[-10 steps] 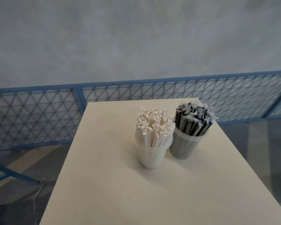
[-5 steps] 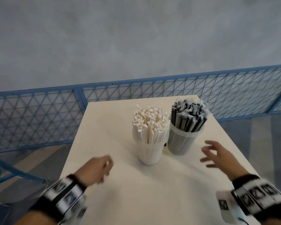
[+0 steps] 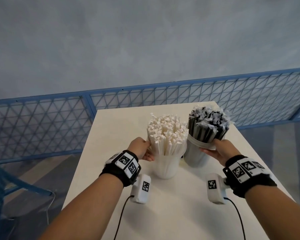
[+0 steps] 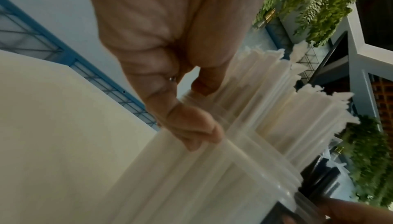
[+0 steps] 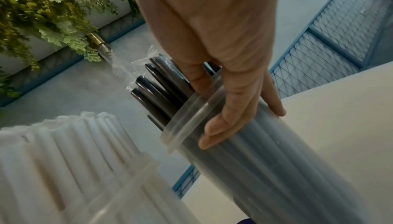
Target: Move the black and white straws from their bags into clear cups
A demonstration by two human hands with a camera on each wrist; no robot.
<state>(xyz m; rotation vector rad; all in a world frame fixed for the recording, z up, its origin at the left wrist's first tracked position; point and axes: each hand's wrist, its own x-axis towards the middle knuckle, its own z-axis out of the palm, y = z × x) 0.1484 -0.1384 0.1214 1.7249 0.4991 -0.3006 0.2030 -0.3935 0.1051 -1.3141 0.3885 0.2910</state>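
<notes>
Centre frame, the left hand curls its fingers around the cup of white straws; the right hand wraps the cup of black straws. Judged light, thin-walled, top-heavy: hold below the rim.
</notes>
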